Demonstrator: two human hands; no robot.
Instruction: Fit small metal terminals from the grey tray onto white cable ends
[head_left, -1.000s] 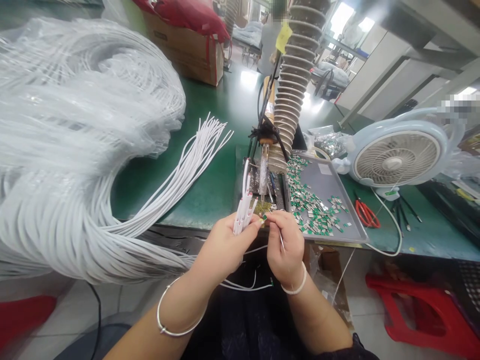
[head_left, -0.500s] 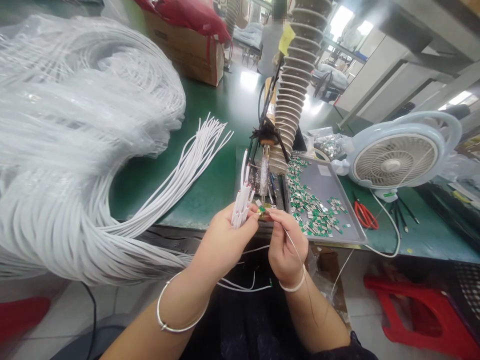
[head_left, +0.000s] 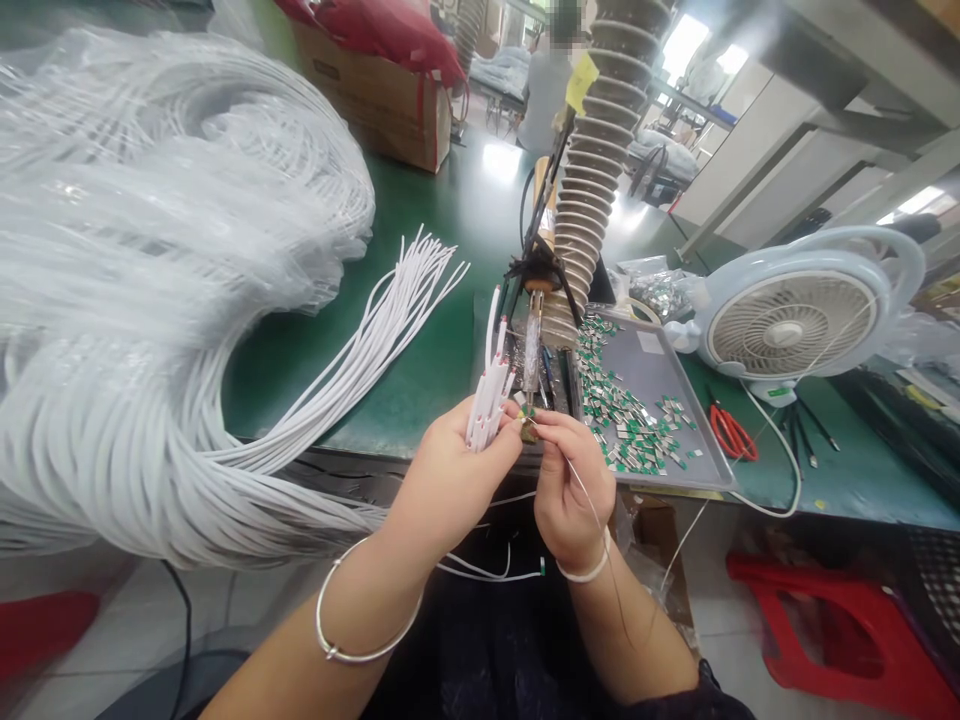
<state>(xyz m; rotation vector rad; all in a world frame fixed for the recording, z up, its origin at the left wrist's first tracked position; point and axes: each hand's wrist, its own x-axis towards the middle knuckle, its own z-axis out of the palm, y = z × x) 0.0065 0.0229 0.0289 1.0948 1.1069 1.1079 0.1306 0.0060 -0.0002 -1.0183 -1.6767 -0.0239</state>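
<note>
My left hand (head_left: 457, 465) is closed around a bundle of white cables (head_left: 489, 400) whose cut ends, some reddish, point up. At its fingertips is a small green circuit board (head_left: 528, 411), partly hidden by the fingers. My right hand (head_left: 574, 480) pinches a thin solder wire (head_left: 589, 495), which trails down past the wrist. Both sets of fingertips nearly meet under a soldering iron (head_left: 533, 345), fixed with its tip down. The tip is at the board; whether it touches I cannot tell.
A grey tray (head_left: 705, 420) holds many small green boards. Left lies a large plastic-wrapped heap of white cables (head_left: 150, 300). A ribbed duct (head_left: 592, 190) hangs behind the iron. A fan (head_left: 787, 330), red-handled pliers (head_left: 731, 432) and a cardboard box (head_left: 375, 100) stand around.
The small board and my fingertips have shifted slightly so that the board is now right at the iron's tip. The cable bundle in my left hand has tilted a little; both grips stay the same.
</note>
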